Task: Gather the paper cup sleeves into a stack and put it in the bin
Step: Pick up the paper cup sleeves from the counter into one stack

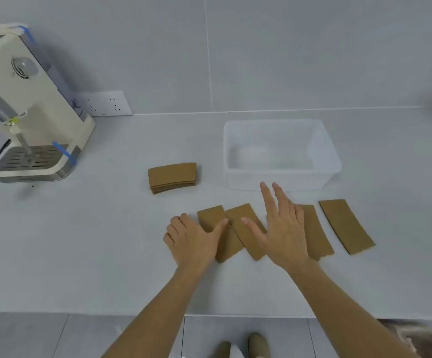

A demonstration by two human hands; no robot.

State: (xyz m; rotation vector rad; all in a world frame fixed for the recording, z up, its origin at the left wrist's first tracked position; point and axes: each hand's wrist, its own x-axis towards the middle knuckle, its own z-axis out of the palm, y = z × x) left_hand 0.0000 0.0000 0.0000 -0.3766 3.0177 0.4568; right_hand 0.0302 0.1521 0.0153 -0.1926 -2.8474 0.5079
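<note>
I see both forearms reaching in from six o'clock over the pale countertop (80, 254). My left hand (193, 237) lies knuckles up, fingers curled under at its far edge and thumb stretched toward three o'clock, pressing on the leftmost flat sleeve (211, 215); whether the fingers actually pinch that sleeve I cannot tell. My right hand (281, 228) is spread flat and wide, fingers pointing to twelve o'clock, holding nothing, its thumb lying over the second sleeve (240, 220), which overlaps the first along their shared edge. At three o'clock of that hand a third sleeve (313, 228) is half hidden under the palm, and further toward three o'clock a fourth sleeve (345, 224) lies apart on its own. Beyond the row, at eleven o'clock of the hands, sits a tidy stack of sleeves (172, 177). At one o'clock, just past my right fingertips, stands the clear plastic bin (335, 161), no sleeves inside. Far off at ten o'clock stands a cream coffee machine (34, 112) by a wall socket (103, 103).
</note>
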